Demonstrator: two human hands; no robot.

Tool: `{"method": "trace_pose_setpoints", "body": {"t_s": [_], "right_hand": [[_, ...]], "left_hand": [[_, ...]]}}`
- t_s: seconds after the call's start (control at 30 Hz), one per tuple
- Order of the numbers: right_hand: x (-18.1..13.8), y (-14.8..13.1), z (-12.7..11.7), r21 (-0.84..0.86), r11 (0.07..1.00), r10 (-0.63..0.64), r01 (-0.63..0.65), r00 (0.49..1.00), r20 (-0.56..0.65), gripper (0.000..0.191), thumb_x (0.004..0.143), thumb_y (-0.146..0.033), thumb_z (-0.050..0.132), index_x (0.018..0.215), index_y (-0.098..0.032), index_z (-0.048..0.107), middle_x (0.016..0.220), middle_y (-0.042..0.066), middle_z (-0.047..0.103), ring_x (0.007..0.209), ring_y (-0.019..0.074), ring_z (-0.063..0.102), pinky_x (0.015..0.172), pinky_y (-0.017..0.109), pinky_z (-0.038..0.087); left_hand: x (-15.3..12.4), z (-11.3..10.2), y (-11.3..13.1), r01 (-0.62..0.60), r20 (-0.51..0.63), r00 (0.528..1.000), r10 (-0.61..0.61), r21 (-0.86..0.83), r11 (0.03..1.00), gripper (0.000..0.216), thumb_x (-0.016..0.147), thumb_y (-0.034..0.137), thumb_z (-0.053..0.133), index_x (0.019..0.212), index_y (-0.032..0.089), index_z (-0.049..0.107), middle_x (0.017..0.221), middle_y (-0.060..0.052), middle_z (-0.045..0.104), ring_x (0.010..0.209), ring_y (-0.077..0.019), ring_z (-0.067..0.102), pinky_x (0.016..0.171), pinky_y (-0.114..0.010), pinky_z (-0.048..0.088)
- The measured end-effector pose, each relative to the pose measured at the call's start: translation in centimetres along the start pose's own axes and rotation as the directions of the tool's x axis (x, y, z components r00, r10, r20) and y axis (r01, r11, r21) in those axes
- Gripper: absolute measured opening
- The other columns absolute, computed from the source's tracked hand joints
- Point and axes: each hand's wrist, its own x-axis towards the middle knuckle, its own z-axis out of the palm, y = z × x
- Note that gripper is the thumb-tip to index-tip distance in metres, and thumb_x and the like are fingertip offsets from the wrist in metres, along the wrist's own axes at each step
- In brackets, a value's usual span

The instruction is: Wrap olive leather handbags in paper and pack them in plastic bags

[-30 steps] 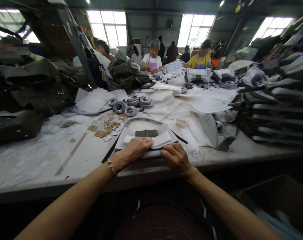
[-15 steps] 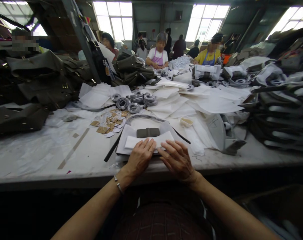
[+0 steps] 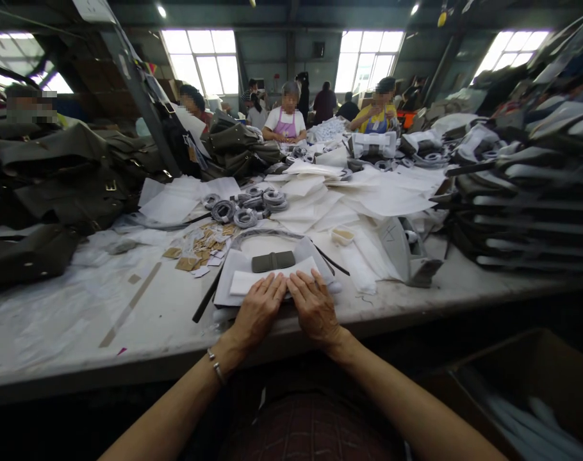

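My left hand (image 3: 261, 307) lies flat, fingers stretched, on the near edge of a folded white sheet (image 3: 242, 282). Beside it my right hand (image 3: 315, 308) presses flat on the same sheet, its fingertips close to the left ones. Under the sheet is a dark bag, mostly hidden by white wrapping (image 3: 230, 261). A dark olive padded piece with a raised middle band (image 3: 273, 261) rests just beyond my fingers. Behind it curves a plastic-wrapped strap (image 3: 267, 232), and a dark strap end (image 3: 205, 301) sticks out at the left. Both hands are open, gripping nothing.
Paper tags (image 3: 202, 248), wrapped strap coils (image 3: 246, 218) and loose white sheets (image 3: 315, 192) cover the table (image 3: 171, 333) beyond. Dark bags (image 3: 65, 173) are heaped left; a wrapped stack (image 3: 512, 218) stands right. An open carton (image 3: 526, 365) sits low right. Co-workers (image 3: 286, 118) work opposite.
My right hand has moved left and flattened onto the sheet beside my left hand. The camera view has shifted, tilting up and turning slightly right.
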Motion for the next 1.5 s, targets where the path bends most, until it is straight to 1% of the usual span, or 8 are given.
{"method": "trace_pose_setpoints", "body": {"t_s": [0.13, 0.33, 0.5, 0.73, 0.93, 1.07, 1.3, 1.5], "right_hand": [[-0.1, 1.0, -0.2, 0.024, 0.998, -0.054, 0.055, 0.999, -0.002, 0.041, 0.097, -0.010, 0.038, 0.131, -0.014, 0.059, 0.124, 0.010, 0.068, 0.122, 0.0241, 0.056, 0.114, 0.048, 0.034], [-0.3, 2.8, -1.1, -0.011, 0.973, -0.229, 0.232, 0.968, 0.102, 0.047, 0.094, -0.006, 0.037, 0.138, -0.011, 0.053, 0.131, 0.013, 0.064, 0.127, 0.0245, 0.052, 0.112, 0.048, 0.038], [-0.3, 3.4, -0.7, -0.044, 0.966, -0.251, 0.255, 0.964, 0.089, 0.045, 0.095, -0.006, 0.037, 0.137, -0.011, 0.053, 0.131, 0.014, 0.063, 0.127, 0.0248, 0.052, 0.111, 0.048, 0.038], [0.6, 3.4, -1.1, -0.066, 0.965, -0.243, 0.253, 0.960, 0.137, 0.048, 0.090, -0.013, 0.046, 0.138, -0.010, 0.050, 0.132, 0.014, 0.062, 0.129, 0.0288, 0.049, 0.114, 0.054, 0.032], [1.5, 3.5, -0.1, -0.179, 0.934, -0.282, 0.309, 0.946, 0.161, 0.047, 0.095, -0.007, 0.039, 0.140, -0.010, 0.048, 0.137, 0.012, 0.058, 0.133, 0.0289, 0.043, 0.116, 0.053, 0.028], [3.1, 3.9, 0.3, -0.138, 0.926, -0.327, 0.351, 0.929, 0.174, 0.043, 0.097, -0.012, 0.043, 0.139, -0.012, 0.050, 0.125, 0.013, 0.064, 0.118, 0.0286, 0.052, 0.106, 0.050, 0.037], [6.3, 3.4, -0.5, -0.011, 0.940, -0.323, 0.340, 0.903, 0.284, 0.048, 0.097, -0.014, 0.044, 0.144, -0.016, 0.043, 0.112, 0.011, 0.068, 0.096, 0.0263, 0.056, 0.087, 0.043, 0.043], [7.4, 1.4, -2.0, -0.007, 0.972, -0.214, 0.235, 0.896, 0.389, 0.045, 0.092, -0.018, 0.056, 0.136, -0.015, 0.050, 0.111, 0.010, 0.070, 0.095, 0.0261, 0.059, 0.086, 0.041, 0.043]], "left_hand": [[-0.1, -0.1, 0.4, 0.025, 0.004, 1.000, -0.025, 0.023, 0.999, 0.048, 0.092, 0.006, 0.037, 0.139, 0.008, 0.048, 0.141, -0.020, 0.054, 0.132, -0.0272, 0.052, 0.105, -0.042, 0.045], [0.4, -0.5, 1.6, 0.012, 0.097, 0.995, -0.024, 0.126, 0.992, 0.050, 0.091, 0.006, 0.036, 0.140, 0.006, 0.046, 0.144, -0.021, 0.050, 0.135, -0.0299, 0.048, 0.107, -0.047, 0.044], [1.2, -0.3, 2.0, 0.018, 0.091, 0.995, -0.038, 0.208, 0.978, 0.046, 0.093, 0.006, 0.035, 0.136, 0.002, 0.050, 0.139, -0.025, 0.054, 0.129, -0.0323, 0.054, 0.103, -0.047, 0.047], [1.6, -0.6, 0.5, -0.051, 0.026, 0.999, 0.048, 0.145, 0.988, 0.040, 0.096, 0.009, 0.038, 0.133, 0.001, 0.051, 0.133, -0.024, 0.058, 0.122, -0.0314, 0.059, 0.096, -0.042, 0.051], [1.7, -1.0, -1.0, -0.054, 0.040, 0.998, 0.050, 0.129, 0.990, 0.040, 0.096, 0.011, 0.039, 0.133, 0.001, 0.050, 0.132, -0.022, 0.059, 0.122, -0.0304, 0.058, 0.097, -0.041, 0.049], [1.7, -0.8, -1.2, -0.024, 0.034, 0.999, 0.019, 0.150, 0.988, 0.039, 0.096, 0.011, 0.040, 0.131, 0.000, 0.051, 0.128, -0.022, 0.061, 0.120, -0.0314, 0.059, 0.095, -0.042, 0.050], [1.8, -0.3, -1.1, 0.138, -0.135, 0.984, -0.115, 0.180, 0.974, 0.036, 0.096, 0.014, 0.042, 0.129, 0.006, 0.055, 0.124, -0.018, 0.064, 0.121, -0.0307, 0.058, 0.101, -0.047, 0.046], [0.9, 0.3, -2.2, 0.083, -0.257, 0.966, -0.034, 0.180, 0.980, 0.031, 0.095, 0.008, 0.041, 0.120, 0.010, 0.061, 0.112, -0.013, 0.070, 0.108, -0.0253, 0.065, 0.093, -0.039, 0.050]]}}
